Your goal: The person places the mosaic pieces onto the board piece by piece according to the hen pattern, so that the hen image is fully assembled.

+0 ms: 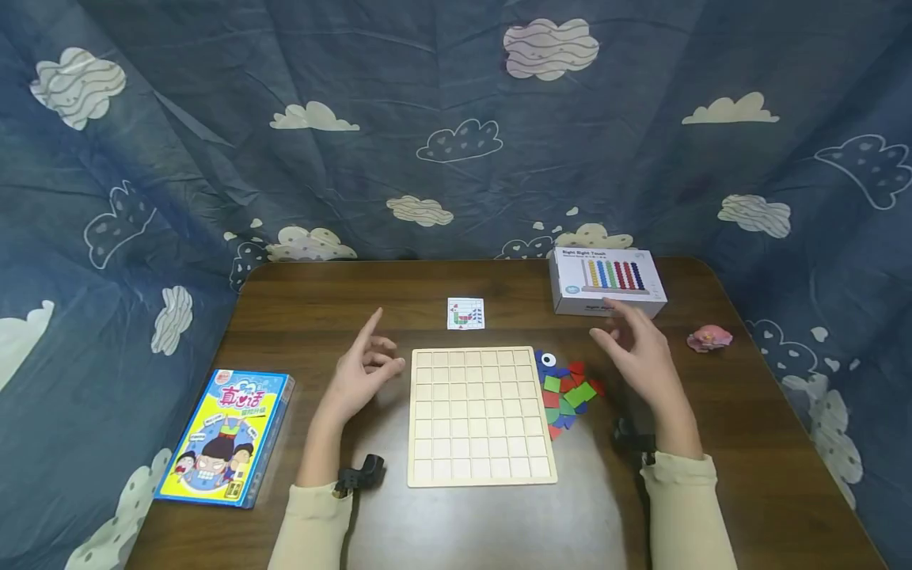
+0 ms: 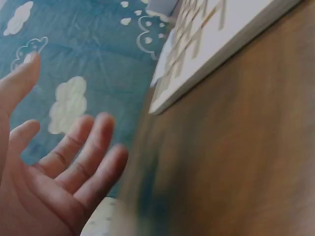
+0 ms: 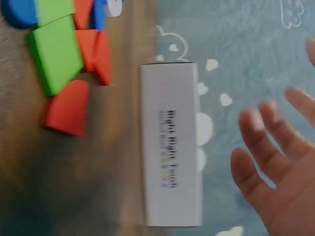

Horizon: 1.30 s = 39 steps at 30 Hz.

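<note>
My left hand (image 1: 359, 375) hovers just left of a pale wooden grid board (image 1: 480, 416), its fingers loosely bent around nothing. On the other side my right hand (image 1: 641, 352) is held above the table, relaxed and holding nothing, right of a heap of coloured blocks (image 1: 559, 400). Red, green and blue pieces make up that heap, and it lies against the board's right edge. One round blue piece (image 1: 546, 360) carries a white disc like an eye. In the right wrist view a green block (image 3: 56, 54) and a red quarter-round block (image 3: 68, 108) show close up.
Behind the board lies a small printed pattern card (image 1: 466, 313). A white abacus box (image 1: 606, 281) sits at the back right, with a pink shell-like object (image 1: 709, 338) to its right. A yellow and blue game box (image 1: 224, 439) lies at the left. Cloud-printed cloth (image 1: 456, 103) hangs behind.
</note>
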Each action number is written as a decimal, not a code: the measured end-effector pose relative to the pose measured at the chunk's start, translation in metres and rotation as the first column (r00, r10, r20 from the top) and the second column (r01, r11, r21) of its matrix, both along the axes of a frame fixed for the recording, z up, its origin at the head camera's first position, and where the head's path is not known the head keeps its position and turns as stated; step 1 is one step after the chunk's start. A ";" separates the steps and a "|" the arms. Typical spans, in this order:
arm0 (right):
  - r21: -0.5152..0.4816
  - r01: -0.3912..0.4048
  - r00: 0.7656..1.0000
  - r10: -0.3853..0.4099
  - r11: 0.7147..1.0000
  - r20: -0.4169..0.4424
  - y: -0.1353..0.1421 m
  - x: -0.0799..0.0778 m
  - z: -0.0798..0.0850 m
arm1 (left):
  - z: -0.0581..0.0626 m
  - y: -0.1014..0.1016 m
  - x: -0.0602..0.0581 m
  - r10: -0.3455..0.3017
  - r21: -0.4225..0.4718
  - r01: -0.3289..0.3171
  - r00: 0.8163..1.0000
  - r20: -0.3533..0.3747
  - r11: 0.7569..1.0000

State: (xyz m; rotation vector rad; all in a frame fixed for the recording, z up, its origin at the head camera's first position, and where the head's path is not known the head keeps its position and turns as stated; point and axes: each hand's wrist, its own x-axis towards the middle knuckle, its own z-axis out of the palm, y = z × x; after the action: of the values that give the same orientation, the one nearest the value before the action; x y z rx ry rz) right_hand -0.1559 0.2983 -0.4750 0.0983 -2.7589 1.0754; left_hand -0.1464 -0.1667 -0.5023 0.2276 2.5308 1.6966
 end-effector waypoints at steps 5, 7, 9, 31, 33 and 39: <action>-0.013 -0.011 0.987 0.013 1.000 0.159 0.006 -0.006 -0.023 | -0.021 0.005 0.004 -0.102 0.182 0.071 0.980 0.171 0.981; 0.007 -0.016 0.975 0.014 1.000 0.222 0.009 -0.008 -0.030 | -0.026 0.006 0.006 -0.139 0.197 0.098 0.968 0.208 0.976; 0.033 -0.019 0.959 0.009 0.999 0.282 0.011 -0.009 -0.037 | -0.029 0.006 0.007 -0.164 0.161 0.129 0.960 0.226 0.979; 0.138 -0.065 0.909 0.001 0.988 0.416 0.008 -0.013 -0.048 | -0.027 0.013 0.013 -0.120 -0.116 0.178 0.912 0.392 0.977; 0.140 -0.055 0.910 -0.008 0.989 0.415 0.009 -0.013 -0.048 | -0.026 0.013 0.014 -0.119 -0.125 0.183 0.907 0.403 0.975; 0.155 -0.050 0.906 -0.020 0.987 0.422 0.010 -0.012 -0.049 | -0.025 0.014 0.016 -0.113 -0.108 0.177 0.893 0.436 0.978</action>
State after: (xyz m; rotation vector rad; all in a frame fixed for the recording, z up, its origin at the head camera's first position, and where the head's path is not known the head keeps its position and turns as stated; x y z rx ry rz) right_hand -0.1681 0.3085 -0.5242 -0.1083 -3.2374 0.9681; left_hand -0.1305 -0.1527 -0.5275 0.0252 2.2315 1.3230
